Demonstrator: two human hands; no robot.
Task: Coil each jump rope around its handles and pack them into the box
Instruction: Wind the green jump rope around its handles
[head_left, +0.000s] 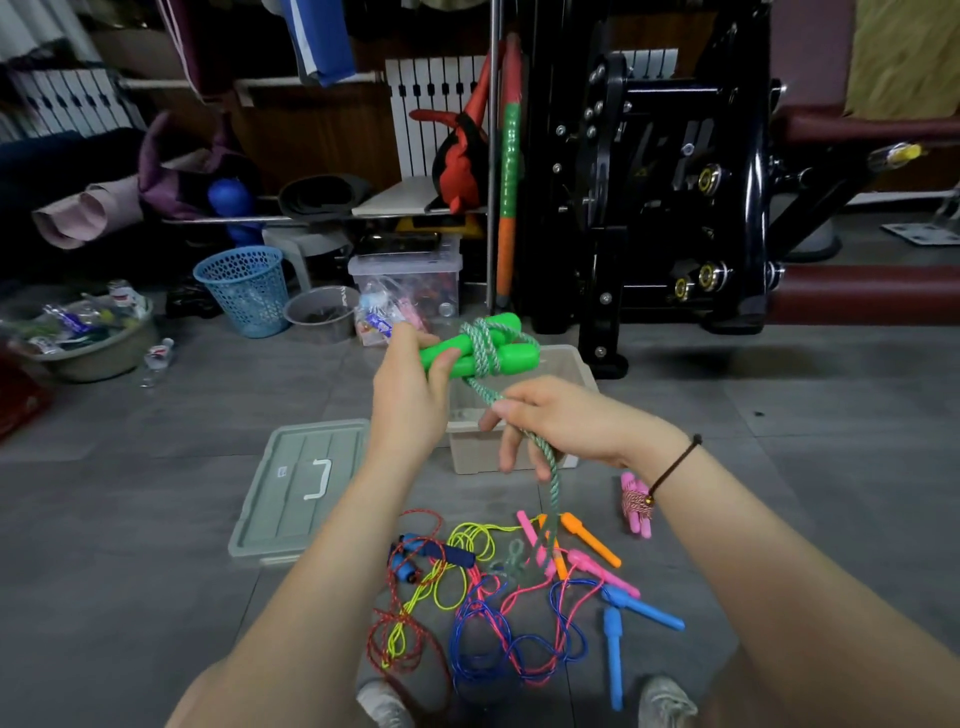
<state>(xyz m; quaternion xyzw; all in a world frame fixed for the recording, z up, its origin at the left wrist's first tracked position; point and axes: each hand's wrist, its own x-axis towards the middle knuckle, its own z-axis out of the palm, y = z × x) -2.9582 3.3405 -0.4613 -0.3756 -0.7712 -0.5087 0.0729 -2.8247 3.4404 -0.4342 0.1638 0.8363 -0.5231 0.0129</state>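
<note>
My left hand (413, 395) grips the two green handles (511, 353) of a jump rope, held side by side above the beige box (569, 364). A few turns of green-and-white rope (485, 343) wrap the handles. My right hand (550, 421) pinches the same rope just below them, and the loose end (553, 488) hangs toward the floor. Several uncoiled ropes lie tangled on the floor: blue handles (647, 608), orange handles (589, 538), pink handles (602, 571), dark blue handles (431, 556). A coiled pink rope (636, 501) lies to the right.
The grey box lid (301, 488) lies on the floor left of the box. A blue mesh basket (244, 288), a grey basin (322, 312) and a clear bin (405, 280) stand behind. Black gym equipment (675, 182) rises at the back right. My shoes (665, 701) are at the bottom edge.
</note>
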